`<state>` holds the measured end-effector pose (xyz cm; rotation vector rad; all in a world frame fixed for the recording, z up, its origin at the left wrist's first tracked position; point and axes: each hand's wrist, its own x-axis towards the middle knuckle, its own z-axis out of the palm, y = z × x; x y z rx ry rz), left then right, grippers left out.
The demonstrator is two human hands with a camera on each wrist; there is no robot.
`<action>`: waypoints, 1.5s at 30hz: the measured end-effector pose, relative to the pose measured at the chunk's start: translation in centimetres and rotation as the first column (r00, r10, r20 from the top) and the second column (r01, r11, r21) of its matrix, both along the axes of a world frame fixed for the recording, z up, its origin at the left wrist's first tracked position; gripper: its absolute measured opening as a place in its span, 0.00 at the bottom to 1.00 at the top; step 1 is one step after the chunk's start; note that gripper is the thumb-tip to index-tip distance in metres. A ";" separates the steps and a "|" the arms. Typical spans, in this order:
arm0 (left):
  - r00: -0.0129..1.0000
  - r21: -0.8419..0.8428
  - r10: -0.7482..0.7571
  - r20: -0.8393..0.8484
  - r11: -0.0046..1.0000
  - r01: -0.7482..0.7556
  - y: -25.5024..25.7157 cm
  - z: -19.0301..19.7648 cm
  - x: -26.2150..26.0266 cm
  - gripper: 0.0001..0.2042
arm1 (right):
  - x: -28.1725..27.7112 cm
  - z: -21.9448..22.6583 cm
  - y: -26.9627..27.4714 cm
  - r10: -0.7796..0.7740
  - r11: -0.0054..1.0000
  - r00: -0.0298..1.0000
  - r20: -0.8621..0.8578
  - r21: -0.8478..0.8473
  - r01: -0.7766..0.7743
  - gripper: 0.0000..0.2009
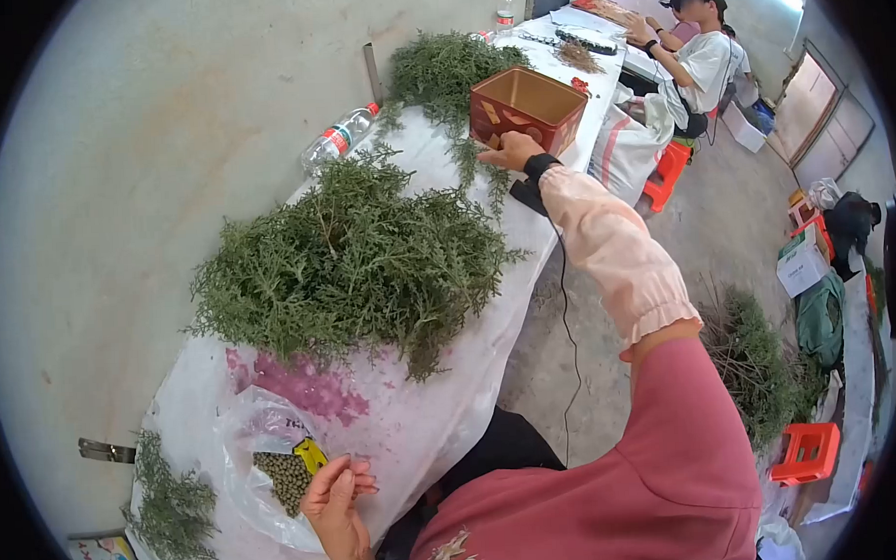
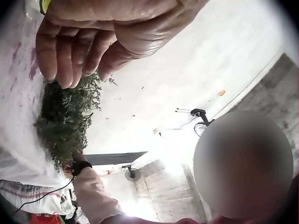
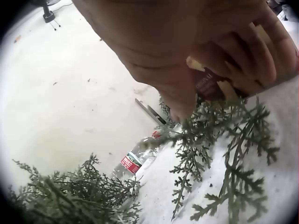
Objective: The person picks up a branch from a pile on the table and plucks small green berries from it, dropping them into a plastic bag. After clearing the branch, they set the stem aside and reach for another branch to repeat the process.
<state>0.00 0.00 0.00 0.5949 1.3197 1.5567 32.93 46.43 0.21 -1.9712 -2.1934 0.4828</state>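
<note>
The right hand (image 1: pixel 513 151) is stretched out to the near side of a dark red tin box (image 1: pixel 567 131). In the right wrist view the fingers of this hand (image 3: pixel 224 60) hang before the tin (image 3: pixel 210 86), and the thumb tip is at a green sprig (image 3: pixel 233 154); whether it pinches the sprig is unclear. The left hand (image 1: pixel 340 511), fingers loosely bent and holding nothing, hovers beside a clear plastic bag (image 1: pixel 238 426) of small green-brown balls (image 1: pixel 282 480). A large heap of green sprigs (image 1: pixel 349 264) lies between the hands.
A second heap of sprigs (image 1: pixel 441 68) lies behind the tin. A plastic bottle (image 1: pixel 339 138) leans by the wall. A small sprig pile (image 1: pixel 170 507) is at the near left corner. Farther along the table sits a person in white (image 1: pixel 702 64). A black cable hangs off the table's right edge.
</note>
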 end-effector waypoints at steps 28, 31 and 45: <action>0.986 0.020 -0.153 0.065 0.988 0.152 1.7 0.4 2.2 0.11 | -9.9 8.9 -11.1 -0.001 0.799 -0.217 -0.976 0.130 -0.588 0.16; 0.984 0.028 -0.169 0.056 0.985 0.168 2.1 1.1 2.1 0.13 | -14.1 8.3 -16.3 -0.052 0.761 -0.285 -0.957 0.147 -0.632 0.16; 0.989 0.257 0.029 0.143 0.964 -0.065 2.3 2.5 -0.5 0.18 | -24.9 6.1 -25.9 -0.471 0.493 -0.399 -0.787 0.140 -0.859 0.20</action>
